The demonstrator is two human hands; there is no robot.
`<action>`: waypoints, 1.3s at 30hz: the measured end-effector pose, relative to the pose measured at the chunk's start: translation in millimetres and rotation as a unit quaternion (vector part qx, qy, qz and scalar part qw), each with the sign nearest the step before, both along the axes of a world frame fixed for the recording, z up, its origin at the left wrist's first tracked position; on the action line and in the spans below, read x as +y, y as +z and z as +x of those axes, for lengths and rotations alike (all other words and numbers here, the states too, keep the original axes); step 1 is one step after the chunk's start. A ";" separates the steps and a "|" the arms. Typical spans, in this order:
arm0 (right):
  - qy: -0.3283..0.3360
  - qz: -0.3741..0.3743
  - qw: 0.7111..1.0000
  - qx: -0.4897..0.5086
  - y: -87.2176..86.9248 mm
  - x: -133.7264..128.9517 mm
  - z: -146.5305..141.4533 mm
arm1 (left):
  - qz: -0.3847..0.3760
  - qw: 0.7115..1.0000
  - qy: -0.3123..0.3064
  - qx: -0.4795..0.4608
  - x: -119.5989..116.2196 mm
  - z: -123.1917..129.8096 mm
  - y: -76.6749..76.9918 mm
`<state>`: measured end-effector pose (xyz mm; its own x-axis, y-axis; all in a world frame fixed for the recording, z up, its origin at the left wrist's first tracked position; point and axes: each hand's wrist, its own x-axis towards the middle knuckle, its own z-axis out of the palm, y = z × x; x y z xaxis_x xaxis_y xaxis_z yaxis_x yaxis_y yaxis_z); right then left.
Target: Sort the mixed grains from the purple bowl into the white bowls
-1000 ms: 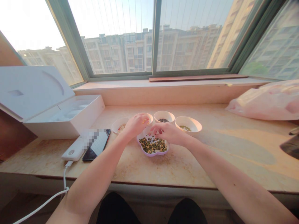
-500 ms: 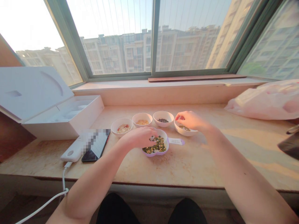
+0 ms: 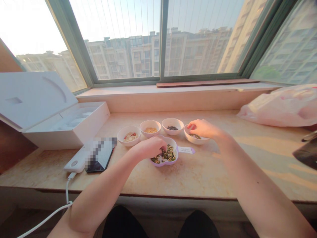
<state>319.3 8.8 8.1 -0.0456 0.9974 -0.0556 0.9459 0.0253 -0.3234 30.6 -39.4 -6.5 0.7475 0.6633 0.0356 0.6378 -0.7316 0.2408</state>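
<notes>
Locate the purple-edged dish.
In the head view, the purple-edged dish sits centrally on the counter, in front of the white bowls, the left hand over its left side.

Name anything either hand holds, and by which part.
Cannot be told: the left hand is at the mixed beans, the right hand over the rightmost bowl; any grip is hidden.

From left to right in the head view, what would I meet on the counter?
White box, bowl with pale and reddish pieces, bowl of yellowish grains, bowl of dark grains, bowl at the right hand, plastic bag.
</notes>
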 end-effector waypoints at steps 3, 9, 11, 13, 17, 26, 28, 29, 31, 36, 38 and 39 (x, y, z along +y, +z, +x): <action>-0.002 -0.003 1.000 0.001 0.9 -1.2 -2.9 | -0.042 0.997 -0.031 0.055 2.0 1.5 2.9; -0.016 0.000 1.000 -0.006 5.7 -4.0 -6.5 | -0.068 0.996 -0.041 0.042 5.3 0.4 9.2; -0.019 0.001 1.000 -0.003 7.3 -5.6 -7.8 | -0.072 0.996 -0.037 0.033 5.6 -0.4 8.7; -0.022 0.004 1.000 0.001 8.5 -7.3 -9.2 | -0.079 0.996 -0.027 0.019 4.9 -1.1 7.7; -0.027 0.021 0.999 0.005 10.0 -9.8 -12.0 | -0.068 0.998 -0.011 -0.009 2.4 -2.6 5.9; 0.028 0.151 0.986 0.071 6.2 -20.6 -36.3 | 0.060 0.986 0.069 -0.138 26.1 -15.9 11.3; 0.080 0.168 0.976 0.117 4.5 -29.4 -51.4 | 0.090 0.978 0.101 -0.156 32.3 -21.4 12.6; 0.102 0.160 0.973 0.134 3.2 -34.2 -60.2 | 0.101 0.975 0.122 -0.157 34.9 -23.9 12.4; 0.167 0.128 0.961 0.179 -0.4 -43.3 -78.9 | 0.111 0.970 0.165 -0.139 39.3 -28.0 10.4; 0.390 0.030 0.896 0.210 -12.0 -58.7 -118.7 | 0.122 0.977 0.171 -0.039 45.1 -32.4 3.0; 0.427 0.038 0.889 0.161 -14.4 -61.7 -127.9 | 0.134 0.978 0.156 -0.021 45.2 -32.2 2.4; 0.431 0.046 0.890 0.139 -15.0 -62.5 -131.1 | 0.140 0.978 0.152 -0.018 45.0 -31.9 2.7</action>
